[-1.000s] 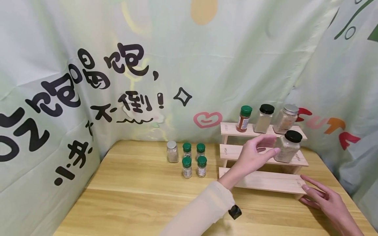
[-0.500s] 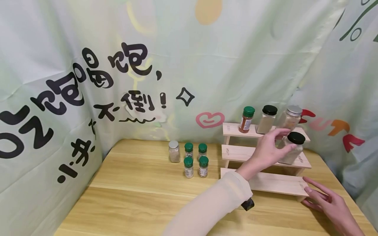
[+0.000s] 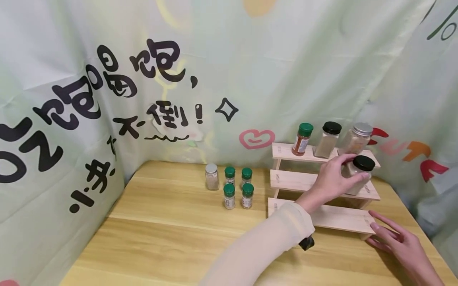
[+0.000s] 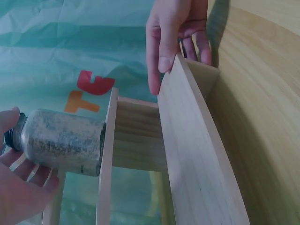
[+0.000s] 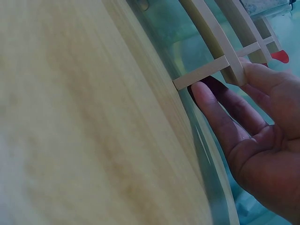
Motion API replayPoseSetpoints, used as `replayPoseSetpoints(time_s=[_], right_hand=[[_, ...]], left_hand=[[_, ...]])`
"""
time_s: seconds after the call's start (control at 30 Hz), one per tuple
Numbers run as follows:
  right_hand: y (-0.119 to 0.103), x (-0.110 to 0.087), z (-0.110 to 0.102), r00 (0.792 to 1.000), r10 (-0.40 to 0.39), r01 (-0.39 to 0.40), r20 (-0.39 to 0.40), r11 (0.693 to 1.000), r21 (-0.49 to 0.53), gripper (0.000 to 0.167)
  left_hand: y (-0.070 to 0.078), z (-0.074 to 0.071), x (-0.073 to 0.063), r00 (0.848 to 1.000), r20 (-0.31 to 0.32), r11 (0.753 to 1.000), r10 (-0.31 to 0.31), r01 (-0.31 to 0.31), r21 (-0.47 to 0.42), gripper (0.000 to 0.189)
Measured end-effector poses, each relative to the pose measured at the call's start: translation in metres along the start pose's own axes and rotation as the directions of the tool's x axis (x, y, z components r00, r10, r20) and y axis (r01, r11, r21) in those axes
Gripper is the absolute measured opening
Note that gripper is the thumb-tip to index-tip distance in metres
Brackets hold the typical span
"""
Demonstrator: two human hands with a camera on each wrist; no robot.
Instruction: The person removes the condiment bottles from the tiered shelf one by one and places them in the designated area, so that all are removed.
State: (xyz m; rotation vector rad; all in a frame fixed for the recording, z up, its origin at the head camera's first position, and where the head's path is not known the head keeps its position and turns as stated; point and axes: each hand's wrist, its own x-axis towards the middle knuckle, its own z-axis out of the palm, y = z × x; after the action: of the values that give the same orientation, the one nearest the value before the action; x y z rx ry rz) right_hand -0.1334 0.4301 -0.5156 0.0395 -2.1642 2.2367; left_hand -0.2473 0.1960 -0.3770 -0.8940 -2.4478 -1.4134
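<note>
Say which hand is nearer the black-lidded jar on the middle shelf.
Left. The left hand grips that jar; the right hand is lower, apart from it, touching the right end of the bottom shelf.

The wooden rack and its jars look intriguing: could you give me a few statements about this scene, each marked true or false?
1. The left hand grips a black-lidded jar at the middle shelf. True.
2. The right hand holds a jar. False: it touches the end of the lowest shelf.
3. Three jars stand on the top shelf. True.
4. All five jars on the table are silver-topped. False: four are green-topped.
</note>
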Motion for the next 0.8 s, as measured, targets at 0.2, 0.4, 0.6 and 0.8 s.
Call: replayPoseSetpoints(time_s=[0.2, 0.4, 0.6, 0.8], right_hand=[[-0.005, 0.010, 0.005, 0.998, -0.043, 0.042, 0.056, 0.999, 0.015, 0.045], [-0.007, 0.010, 0.006, 0.996, -0.069, 0.068, 0.058, 0.997, 0.029, 0.045], [-0.004, 0.002, 0.003, 0.999, -0.031, 0.031, 0.012, 1.000, 0.000, 0.043], [-0.005, -0.001, 0.001, 1.000, -0.025, 0.026, 0.013, 1.000, -0.010, 0.044]], left_hand=[[-0.002, -0.003, 0.005, 0.997, -0.069, 1.000, 0.022, -0.023, -0.017, 0.050], [0.000, 0.001, 0.009, 0.992, -0.124, 0.995, 0.018, -0.030, -0.093, 0.045], [0.003, 0.005, 0.012, 0.992, -0.122, 0.988, 0.001, -0.020, -0.156, 0.043], [0.006, 0.007, 0.014, 0.991, -0.128, 0.988, -0.039, 0.019, -0.150, 0.039]])
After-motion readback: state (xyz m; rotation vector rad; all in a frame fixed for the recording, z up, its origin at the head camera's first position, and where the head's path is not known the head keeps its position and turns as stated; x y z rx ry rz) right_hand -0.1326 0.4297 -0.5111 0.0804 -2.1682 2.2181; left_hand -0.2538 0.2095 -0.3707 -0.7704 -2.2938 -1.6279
